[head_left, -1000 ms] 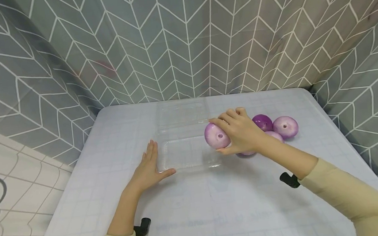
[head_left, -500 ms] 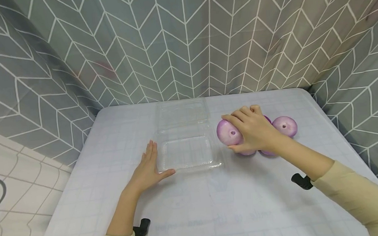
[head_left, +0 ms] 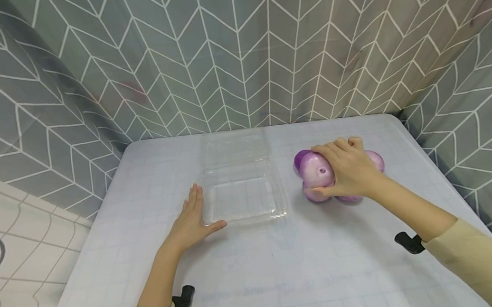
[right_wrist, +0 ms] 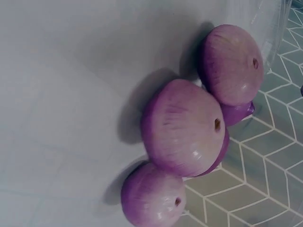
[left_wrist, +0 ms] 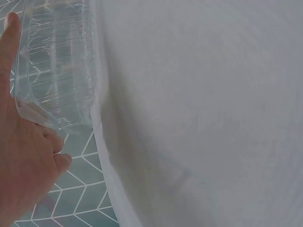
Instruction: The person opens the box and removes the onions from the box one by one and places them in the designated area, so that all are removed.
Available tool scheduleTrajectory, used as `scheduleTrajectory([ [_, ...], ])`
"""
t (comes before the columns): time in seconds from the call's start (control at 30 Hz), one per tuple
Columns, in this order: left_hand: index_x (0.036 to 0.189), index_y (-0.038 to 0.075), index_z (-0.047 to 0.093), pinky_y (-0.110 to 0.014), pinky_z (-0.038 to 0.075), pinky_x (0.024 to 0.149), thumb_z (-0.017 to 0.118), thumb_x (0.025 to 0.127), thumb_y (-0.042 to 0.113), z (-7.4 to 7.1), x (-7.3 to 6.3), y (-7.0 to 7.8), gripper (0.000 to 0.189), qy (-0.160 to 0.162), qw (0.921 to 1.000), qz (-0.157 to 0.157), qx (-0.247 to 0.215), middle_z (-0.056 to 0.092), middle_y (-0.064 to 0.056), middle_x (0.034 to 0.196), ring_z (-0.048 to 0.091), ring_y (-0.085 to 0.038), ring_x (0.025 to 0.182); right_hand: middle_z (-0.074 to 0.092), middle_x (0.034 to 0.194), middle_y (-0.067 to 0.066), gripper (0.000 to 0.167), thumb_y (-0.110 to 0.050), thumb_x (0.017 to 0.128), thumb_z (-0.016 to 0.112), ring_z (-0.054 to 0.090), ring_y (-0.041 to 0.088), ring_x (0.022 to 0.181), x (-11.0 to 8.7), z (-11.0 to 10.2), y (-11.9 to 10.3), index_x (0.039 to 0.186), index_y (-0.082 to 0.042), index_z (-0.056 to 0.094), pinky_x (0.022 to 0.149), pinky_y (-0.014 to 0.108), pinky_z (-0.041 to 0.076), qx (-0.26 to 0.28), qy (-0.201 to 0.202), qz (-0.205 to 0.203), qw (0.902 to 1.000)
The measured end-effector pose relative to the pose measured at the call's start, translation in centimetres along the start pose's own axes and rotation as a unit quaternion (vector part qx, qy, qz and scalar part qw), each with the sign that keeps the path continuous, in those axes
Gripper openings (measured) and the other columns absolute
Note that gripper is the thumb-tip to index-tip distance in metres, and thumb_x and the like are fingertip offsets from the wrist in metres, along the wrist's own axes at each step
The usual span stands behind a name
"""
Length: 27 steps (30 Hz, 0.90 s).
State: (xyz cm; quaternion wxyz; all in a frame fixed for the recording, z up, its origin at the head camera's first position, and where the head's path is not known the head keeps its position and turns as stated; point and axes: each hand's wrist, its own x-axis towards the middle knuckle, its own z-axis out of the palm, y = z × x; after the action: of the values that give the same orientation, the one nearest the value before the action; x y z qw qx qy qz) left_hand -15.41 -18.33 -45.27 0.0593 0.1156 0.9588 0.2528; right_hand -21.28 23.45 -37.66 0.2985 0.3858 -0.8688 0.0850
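Observation:
My right hand (head_left: 347, 168) grips a red onion (head_left: 317, 169), fingers over its top and thumb low at its front. Other red onions cluster around it: a darker one (head_left: 299, 159) behind, another (head_left: 313, 194) below, and one (head_left: 376, 159) past the hand. The right wrist view shows several onions close together, the biggest onion (right_wrist: 184, 127) in the middle, and no hand. A clear plastic clamshell box (head_left: 240, 199) lies with its lid folded back. Spread at the box's left front corner, my left hand (head_left: 188, 224) touches its side with straight fingers and thumb.
The box's clear lid (head_left: 234, 148) lies flat toward the back of the white-covered table (head_left: 253, 262). Grey chevron-patterned curtains (head_left: 243, 54) rise behind and at both sides. Black wrist mounts (head_left: 408, 243) sit by the sleeve cuffs.
My right hand has moved to the right with its onion, away from the box and in among the other onions. The left hand stays at the box's corner.

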Motion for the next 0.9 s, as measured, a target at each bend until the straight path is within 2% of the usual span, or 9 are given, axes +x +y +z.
scheduleTrajectory([
  [0.1,0.152,-0.002,-0.004,-0.049,0.008,0.117,0.069,0.076,0.064,0.1,0.0,0.0,0.124,-0.001,1.0,0.0,0.002,-0.011,-0.016,0.16,-0.005,-0.029,0.146,0.063,0.098,0.013,0.085,-0.068,0.061,0.068,0.05,0.033,0.086,-0.7,-0.2,0.4,0.117,-0.004,0.058,0.074,0.054,0.031,0.002,0.006,0.005,1.0],
  [0.23,0.152,-0.001,-0.004,-0.05,0.008,0.117,0.068,0.076,0.065,0.1,0.0,0.0,0.124,-0.001,1.0,-0.004,0.003,-0.01,-0.016,0.16,-0.004,-0.03,0.146,0.063,0.096,0.013,0.081,-0.067,0.064,0.064,0.05,0.033,0.084,-1.7,-0.5,0.9,0.113,-0.004,0.059,0.073,0.055,0.03,-0.002,0.023,0.013,0.9996],
  [0.6,0.152,0.0,-0.005,-0.051,0.009,0.117,0.069,0.076,0.064,0.1,0.0,0.1,0.124,-0.002,1.0,-0.008,0.004,-0.01,-0.016,0.16,-0.002,-0.032,0.146,0.064,0.096,0.01,0.086,-0.075,0.067,0.056,0.051,0.032,0.083,-4.1,-1.6,1.8,0.114,-0.004,0.061,0.073,0.056,0.029,0.006,0.065,0.037,0.9971],
  [0.7,0.152,0.0,-0.005,-0.052,0.01,0.116,0.068,0.076,0.066,0.1,0.0,0.1,0.124,-0.001,1.0,-0.007,0.006,-0.01,-0.016,0.16,-0.002,-0.033,0.146,0.064,0.095,0.01,0.087,-0.073,0.061,0.063,0.051,0.031,0.083,-4.6,-1.9,2.0,0.113,-0.004,0.061,0.074,0.055,0.029,0.005,0.049,0.052,0.9974],
  [0.9,0.152,0.0,-0.005,-0.052,0.011,0.116,0.065,0.075,0.071,0.1,0.0,0.1,0.126,-0.001,0.9999,-0.005,0.01,-0.009,-0.017,0.16,0.0,-0.035,0.146,0.063,0.097,0.009,0.091,-0.055,0.042,0.086,0.048,0.029,0.087,-6.0,-2.9,2.7,0.114,-0.006,0.059,0.078,0.052,0.028,0.0,-0.014,0.127,0.9919],
])
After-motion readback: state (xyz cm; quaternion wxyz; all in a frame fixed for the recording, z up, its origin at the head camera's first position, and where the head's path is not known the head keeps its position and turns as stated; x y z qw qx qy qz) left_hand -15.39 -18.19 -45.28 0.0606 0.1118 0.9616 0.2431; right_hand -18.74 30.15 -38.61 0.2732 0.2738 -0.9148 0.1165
